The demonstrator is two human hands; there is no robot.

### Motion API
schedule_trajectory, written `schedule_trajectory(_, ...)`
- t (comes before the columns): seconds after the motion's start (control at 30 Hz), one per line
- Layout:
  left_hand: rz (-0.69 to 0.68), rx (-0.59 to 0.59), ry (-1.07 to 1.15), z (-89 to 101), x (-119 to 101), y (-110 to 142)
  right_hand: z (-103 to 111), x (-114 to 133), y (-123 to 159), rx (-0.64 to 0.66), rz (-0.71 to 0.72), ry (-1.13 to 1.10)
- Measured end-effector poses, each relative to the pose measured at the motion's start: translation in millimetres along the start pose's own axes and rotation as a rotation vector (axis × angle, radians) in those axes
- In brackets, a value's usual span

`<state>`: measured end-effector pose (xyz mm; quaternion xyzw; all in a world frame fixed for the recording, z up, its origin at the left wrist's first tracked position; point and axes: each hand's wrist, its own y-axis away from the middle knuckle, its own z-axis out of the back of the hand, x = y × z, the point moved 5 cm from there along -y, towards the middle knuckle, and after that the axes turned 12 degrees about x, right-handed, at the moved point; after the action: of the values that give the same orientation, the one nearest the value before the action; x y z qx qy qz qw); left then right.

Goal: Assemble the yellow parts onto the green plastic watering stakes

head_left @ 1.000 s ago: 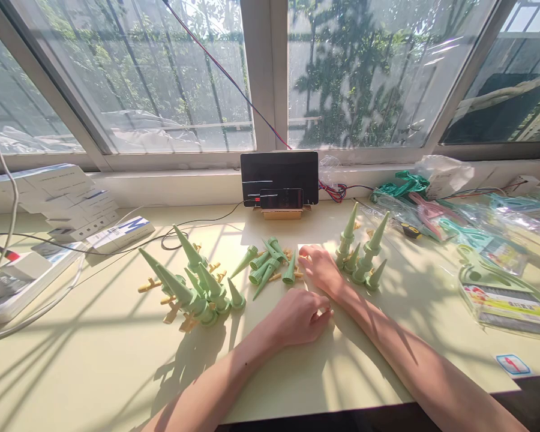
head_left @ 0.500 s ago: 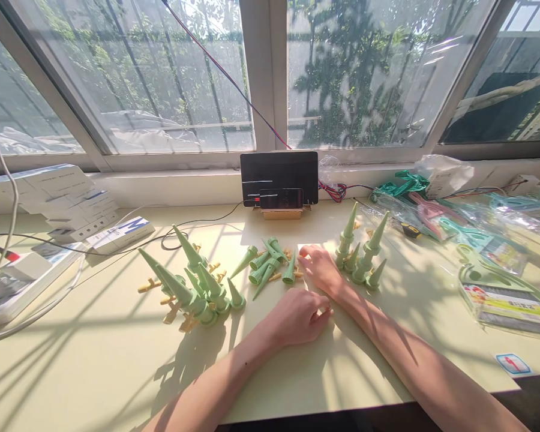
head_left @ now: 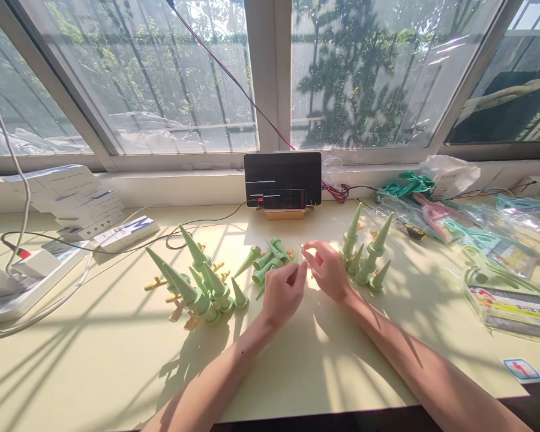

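Note:
My left hand (head_left: 284,295) is closed, thumb and fingers pinched together, beside the loose pile of green plastic watering spikes (head_left: 264,262). Whatever is between those fingers is hidden. Facing it, my right hand (head_left: 329,269) also pinches, its fingertips near small pale-yellow pieces by the pile; what it grips is too small to make out. To the left stands a cluster of green spikes (head_left: 218,289) with yellow valve pieces (head_left: 156,284), points up. Close to the right hand is another upright group of spikes (head_left: 365,264).
At the back a black tablet (head_left: 282,171) and a phone (head_left: 284,198) lean on a small stand. White boxes (head_left: 78,198) and a power strip (head_left: 40,282) with cables lie left. Bagged dustpan-like items (head_left: 510,294) and green packaging (head_left: 407,186) are right.
My left hand has moved up and away from me to the pile, closing in on the right hand. My right hand has lifted slightly and turned, fingers now pinched. The view has shifted slightly.

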<state>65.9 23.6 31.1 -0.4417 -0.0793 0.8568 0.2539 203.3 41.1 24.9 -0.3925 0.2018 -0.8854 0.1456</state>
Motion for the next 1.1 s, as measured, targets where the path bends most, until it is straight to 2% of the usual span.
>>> schedule_trajectory(0.1,0.100,-0.101,0.128,8.9,7,-1,0,6,3,-0.035,0.029,-0.018)
schedule_trajectory(0.23,0.198,-0.144,0.279,12.2,14,-2,-2,11,6,-0.032,0.071,-0.043)
schedule_trajectory(0.37,0.262,-0.166,0.324,14.1,19,-4,-4,13,8,0.014,0.090,-0.054)
schedule_trajectory(0.7,0.215,-0.166,0.377,13.5,23,-7,-13,17,10,0.142,0.141,-0.095)
schedule_trajectory(0.9,0.235,-0.150,0.386,12.4,24,-8,-15,16,11,0.137,0.160,-0.101)
schedule_trajectory(1.1,0.244,-0.168,0.411,11.8,26,-8,-12,16,11,0.131,0.097,-0.108)
